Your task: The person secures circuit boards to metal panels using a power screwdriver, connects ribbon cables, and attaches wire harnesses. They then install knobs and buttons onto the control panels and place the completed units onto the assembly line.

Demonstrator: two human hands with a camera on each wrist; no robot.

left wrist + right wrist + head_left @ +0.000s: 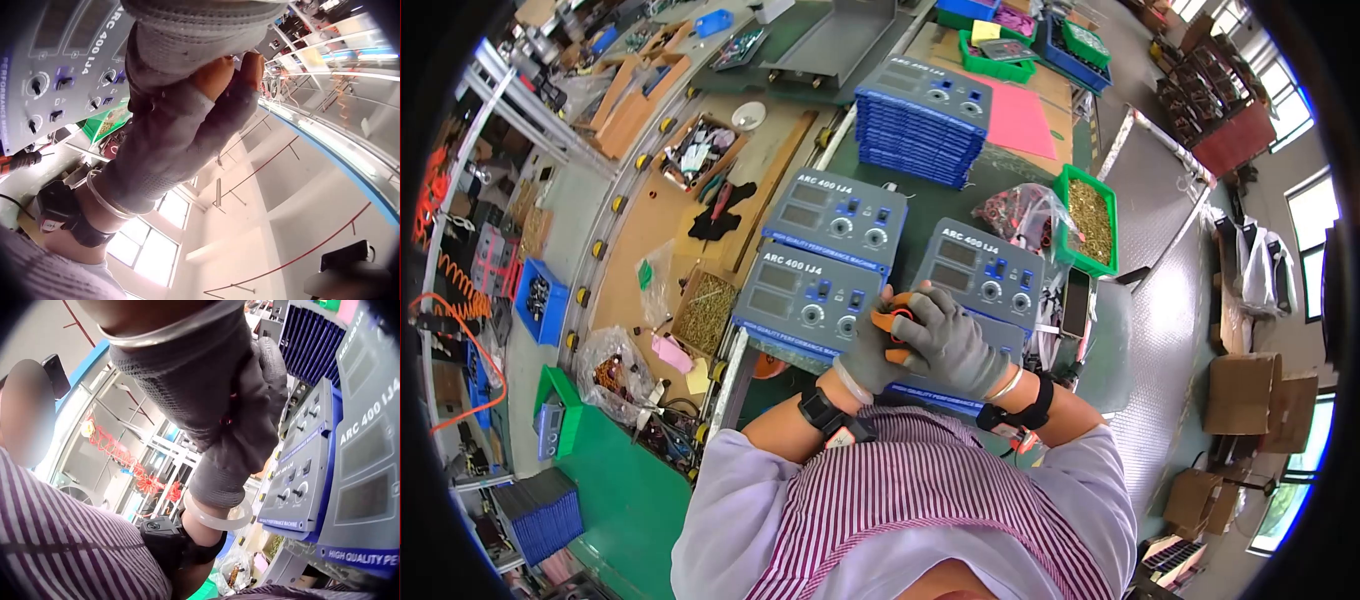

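Both hands wear grey gloves and meet above the front panels in the head view. The left hand [868, 352] and the right hand [950, 345] have curled fingers around a small dark item with an orange-red ring [903, 313], mostly hidden between them; I cannot tell its kind. Orange fingertips [215, 78] stick out of the right glove in the left wrist view. In the right wrist view, the gloves cover nearly all of the item. Beneath and beside the hands lie grey panels marked ARC 400 IJ4 [805, 290], with blue edges, knobs and switches.
A tall stack of blue-edged panels [920, 125] stands behind the hands. To the right are a plastic bag of red parts [1025, 215] and a green bin of small brass-coloured parts [1090, 220]. Boxes of parts [705, 312] and tools [720, 205] lie along the left bench.
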